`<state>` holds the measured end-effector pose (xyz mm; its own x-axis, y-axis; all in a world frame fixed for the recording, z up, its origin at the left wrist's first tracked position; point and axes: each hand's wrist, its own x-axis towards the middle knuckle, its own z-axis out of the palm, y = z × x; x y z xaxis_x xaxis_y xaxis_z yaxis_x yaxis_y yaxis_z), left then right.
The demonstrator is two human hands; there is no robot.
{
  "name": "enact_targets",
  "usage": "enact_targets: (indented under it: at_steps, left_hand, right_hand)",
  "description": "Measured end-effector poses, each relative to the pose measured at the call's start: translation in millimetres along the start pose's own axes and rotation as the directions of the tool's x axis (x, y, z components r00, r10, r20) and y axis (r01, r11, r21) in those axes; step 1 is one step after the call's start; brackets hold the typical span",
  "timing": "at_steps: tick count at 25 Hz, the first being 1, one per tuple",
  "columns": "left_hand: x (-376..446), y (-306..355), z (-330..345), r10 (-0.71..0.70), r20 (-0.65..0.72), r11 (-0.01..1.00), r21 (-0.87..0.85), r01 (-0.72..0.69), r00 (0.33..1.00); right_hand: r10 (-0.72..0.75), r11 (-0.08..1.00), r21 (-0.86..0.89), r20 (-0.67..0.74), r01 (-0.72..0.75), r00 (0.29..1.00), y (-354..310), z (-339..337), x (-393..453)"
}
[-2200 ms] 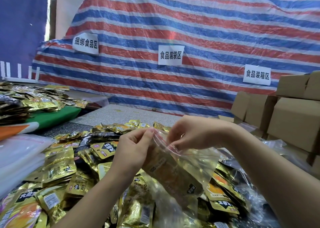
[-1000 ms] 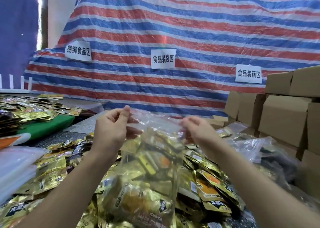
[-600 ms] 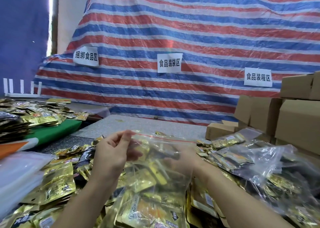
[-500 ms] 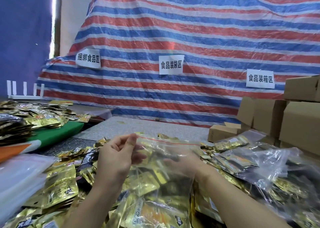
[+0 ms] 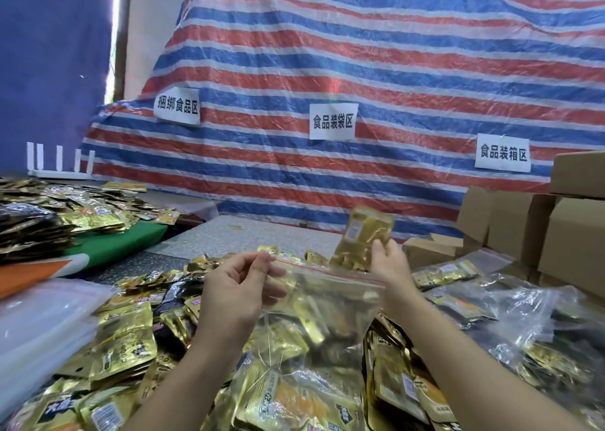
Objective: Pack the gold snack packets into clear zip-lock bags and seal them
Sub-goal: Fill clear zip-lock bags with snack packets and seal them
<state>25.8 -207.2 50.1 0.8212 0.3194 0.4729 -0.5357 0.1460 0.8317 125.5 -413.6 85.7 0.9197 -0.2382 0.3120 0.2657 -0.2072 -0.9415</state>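
Gold packet [image 5: 366, 234] has just come up at one o'clock, pinched in the right hand [image 5: 388, 260]; left hand [image 5: 235, 290] pinches the seemingly unsealed bag [image 5: 322, 303], so filling continues.

Clear zip-lock bag [image 5: 327, 299] with red seal strip, part-filled with gold packets, held up over the heap, single gold snack packet [image 5: 363, 237] upright at its 1 o'clock, loose gold packets [image 5: 124, 342] heaped below
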Motion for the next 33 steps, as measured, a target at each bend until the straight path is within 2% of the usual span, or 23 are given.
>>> enact_targets:
  at_steps: [1,2,3,4,7,11,17,22,27,33]
  left_hand:
    - [0.3,0.1,-0.1,-0.013,0.001,1.000,-0.003,0.013,1.000]
    - [0.4,-0.3,-0.3,-0.023,0.001,1.000,-0.005,0.023,1.000]
    - [0.7,-1.4,-0.5,-0.032,-0.001,0.999,-0.010,0.032,0.999]
    - [0.7,-2.7,-0.7,-0.040,-0.003,0.999,-0.016,0.040,0.999]
    - [-0.1,-4.7,0.5,-0.057,-0.008,0.998,-0.013,0.057,0.998]
    - [-2.4,-2.1,1.8,-0.065,-0.006,0.998,-0.011,0.065,0.998]
    - [-3.3,3.5,2.2,-0.059,0.014,0.998,0.012,0.059,0.998]
    - [-6.2,5.1,3.0,-0.050,0.020,0.999,-0.005,0.050,0.999]
    - [-7.5,6.3,3.2,-0.032,0.047,0.999,-0.036,0.034,0.998]
    - [-9.6,9.0,5.0,-0.021,0.089,0.997,-0.073,0.027,0.996]
  right_hand:
    - [0.144,0.970,0.201,-0.007,-0.139,0.990,-8.2,-4.2,2.3]
    - [0.250,0.888,0.390,0.036,-0.244,0.968,-14.6,-9.3,3.5]
    - [0.315,0.799,0.513,0.086,-0.313,0.945,-19.0,-15.1,3.9]
    - [0.342,0.745,0.566,0.132,-0.354,0.930,-21.5,-19.4,3.0]
    - [0.311,0.774,0.528,0.162,-0.349,0.936,-21.9,-23.5,-2.8]
    - [0.148,0.826,0.519,0.179,-0.221,0.973,-35.4,-29.7,-13.1]
    - [-0.086,0.799,0.594,0.265,-0.093,0.960,-71.8,-35.3,-40.4]
    - [-0.277,0.871,0.461,0.179,0.169,0.944,-77.9,-24.3,-62.4]
    - [-0.358,0.896,0.353,0.211,0.270,0.910,-83.0,-18.2,-67.9]
    - [-0.330,0.895,0.387,0.239,0.222,0.913,-77.9,-10.8,-69.0]
